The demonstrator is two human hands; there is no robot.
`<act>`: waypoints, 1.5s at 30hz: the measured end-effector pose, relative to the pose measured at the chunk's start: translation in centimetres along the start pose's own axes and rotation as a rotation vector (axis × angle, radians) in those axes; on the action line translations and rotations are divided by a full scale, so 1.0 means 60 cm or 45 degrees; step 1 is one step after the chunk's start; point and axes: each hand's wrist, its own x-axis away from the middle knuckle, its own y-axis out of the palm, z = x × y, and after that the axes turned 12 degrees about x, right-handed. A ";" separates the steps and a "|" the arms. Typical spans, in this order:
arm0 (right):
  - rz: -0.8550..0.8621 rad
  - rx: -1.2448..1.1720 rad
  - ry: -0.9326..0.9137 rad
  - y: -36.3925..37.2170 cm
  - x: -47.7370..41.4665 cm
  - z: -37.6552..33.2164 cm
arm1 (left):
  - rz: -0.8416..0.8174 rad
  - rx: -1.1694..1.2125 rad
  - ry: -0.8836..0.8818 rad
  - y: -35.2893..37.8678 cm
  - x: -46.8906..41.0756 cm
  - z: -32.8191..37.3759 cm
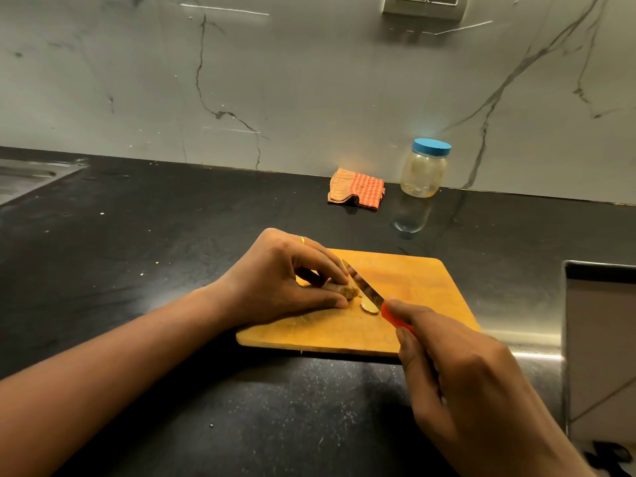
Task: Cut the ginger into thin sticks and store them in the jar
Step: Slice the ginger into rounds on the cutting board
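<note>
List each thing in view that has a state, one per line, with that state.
jar: upright, blue lid on.
ginger: on the cutting board, pinned by the left hand.
slice: cut off, flat on the cutting board by the blade.
knife: blade at the ginger's cut end, handle gripped by the right hand.
cloth: folded, left of the jar.
</note>
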 end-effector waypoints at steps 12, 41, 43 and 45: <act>0.032 0.012 -0.025 0.009 -0.001 0.003 | -0.015 -0.042 0.031 0.001 -0.001 -0.004; -0.091 0.064 -0.063 0.007 0.008 -0.002 | 0.006 -0.020 0.007 0.004 0.001 -0.006; -0.092 0.080 -0.062 0.006 0.005 -0.002 | 0.005 -0.017 0.007 0.004 0.000 -0.006; -0.136 0.102 -0.054 0.008 -0.003 -0.003 | 0.004 -0.031 0.010 0.003 -0.001 -0.007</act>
